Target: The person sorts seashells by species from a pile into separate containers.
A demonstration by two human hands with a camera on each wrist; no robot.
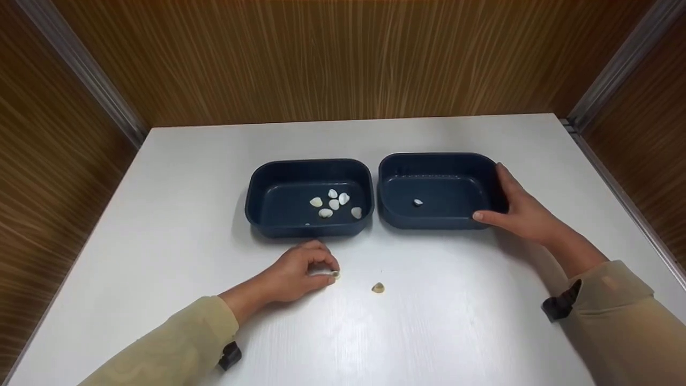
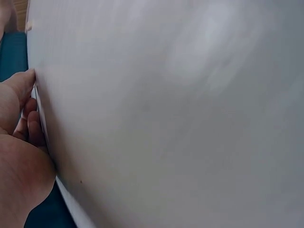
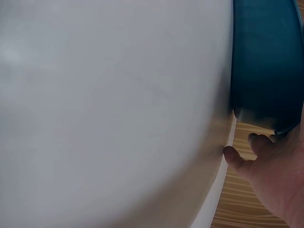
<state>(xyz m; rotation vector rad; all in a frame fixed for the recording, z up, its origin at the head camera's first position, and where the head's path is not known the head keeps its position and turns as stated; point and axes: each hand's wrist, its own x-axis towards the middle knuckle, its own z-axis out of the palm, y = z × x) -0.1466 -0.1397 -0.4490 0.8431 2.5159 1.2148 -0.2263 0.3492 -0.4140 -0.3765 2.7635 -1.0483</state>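
Note:
My left hand (image 1: 293, 272) is low over the white table, in front of the left blue box (image 1: 256, 214). Its thumb and fingertips pinch a small pale seashell (image 1: 336, 274) at the table surface. Another seashell (image 1: 378, 288) lies alone to the right of that hand. At the right end of the right blue box (image 1: 429, 222), my right hand (image 1: 528, 214) holds the corner, thumb at the front wall and fingers round the side. The left wrist view shows the left hand (image 2: 21, 114) at its edge, the shell hidden. In the right wrist view the right hand (image 3: 275, 166) is by the box's end.
Several white shells (image 1: 334, 204) lie inside the left box, mostly toward its right side. One small shell (image 1: 417, 202) is in the right box. The boxes stand side by side with a narrow gap. Wood-grain panels (image 1: 343, 59) bound the white table (image 1: 177, 177) at the back and sides.

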